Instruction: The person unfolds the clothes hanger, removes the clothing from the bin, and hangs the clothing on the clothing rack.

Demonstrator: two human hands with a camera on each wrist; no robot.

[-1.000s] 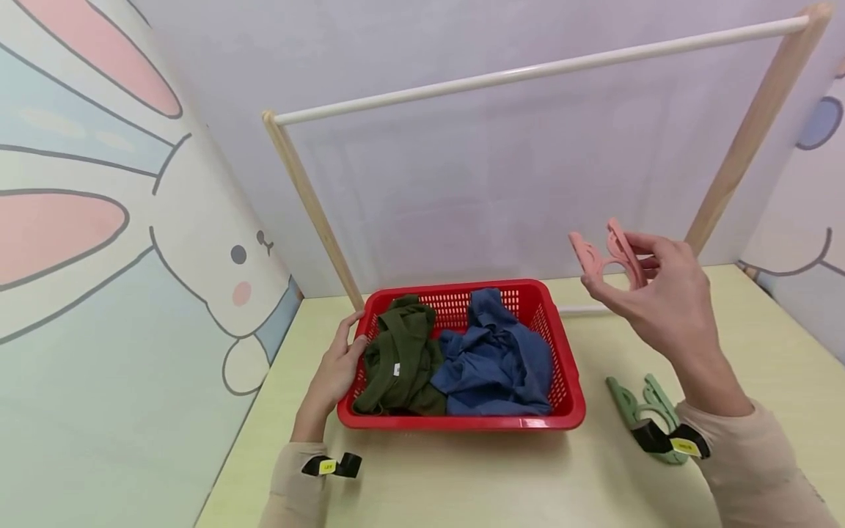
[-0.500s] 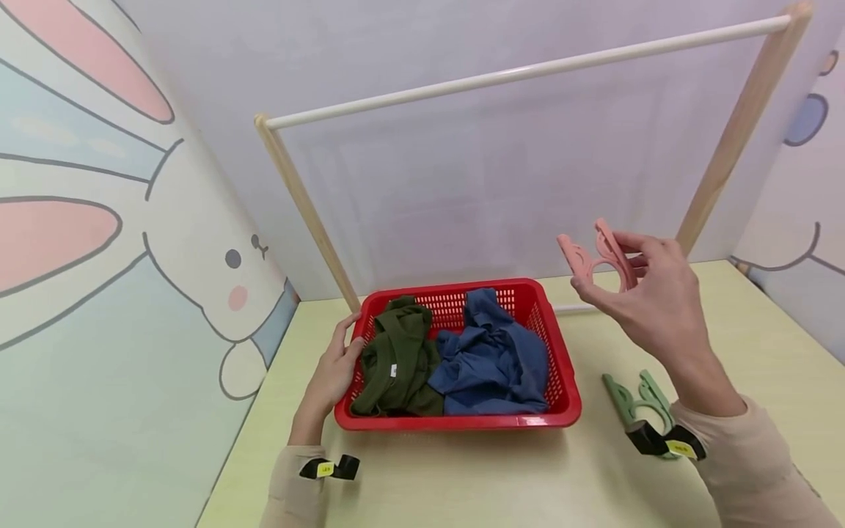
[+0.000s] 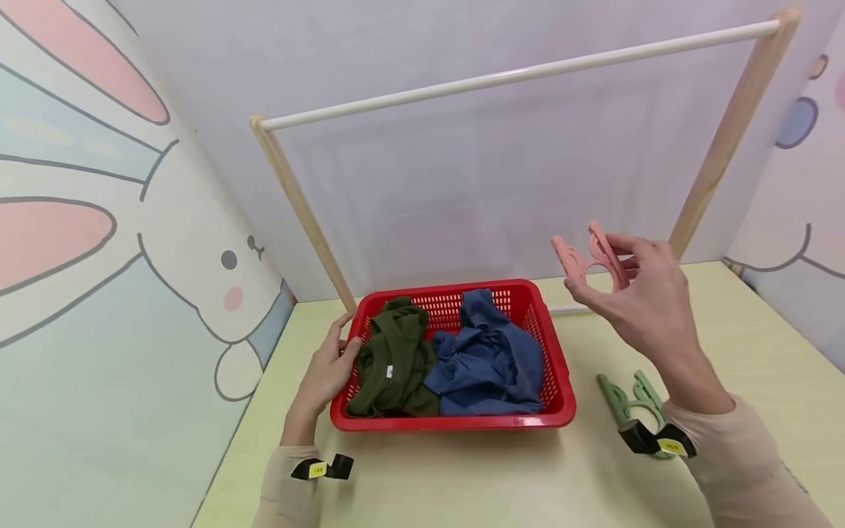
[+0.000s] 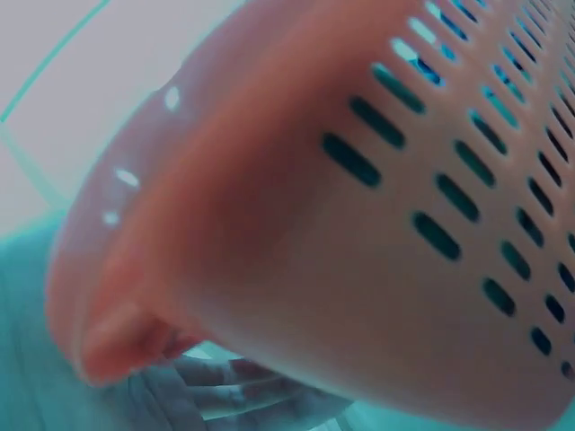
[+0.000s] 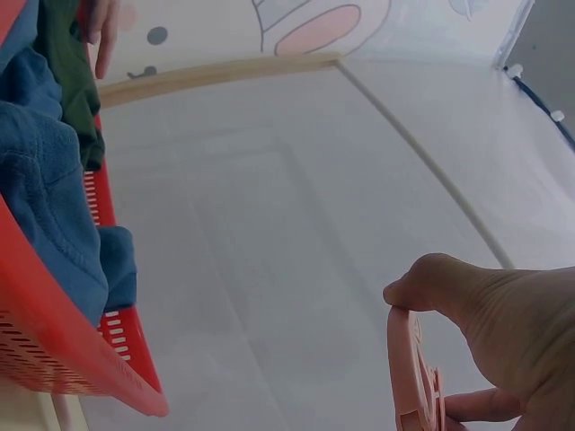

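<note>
My right hand (image 3: 655, 304) pinches a pink folding clothes hanger (image 3: 568, 259) between thumb and fingers, raised above the table right of the basket. Its two arms are folded up on either side of a round opening. In the right wrist view the hanger (image 5: 407, 364) shows edge-on beside the thumb. My left hand (image 3: 323, 372) grips the left side of the red plastic basket (image 3: 455, 423), thumb over the rim. The left wrist view shows its fingers (image 4: 243, 395) partly hidden by the basket wall (image 4: 305, 296). A dark green garment (image 3: 396, 352) and a blue garment (image 3: 491, 359) lie crumpled in the basket.
A green folding hanger (image 3: 612, 398) lies on the table right of the basket, partly covered by the right wrist strap. Behind the basket stands a rack with a white rail (image 3: 515, 75) and wooden posts (image 3: 733, 139). Rabbit-patterned walls (image 3: 191, 242) close in the sides.
The whole head view has shifted slightly left. Both hands keep their holds, the right on the pink hanger and the left on the basket, with little movement of their own.
</note>
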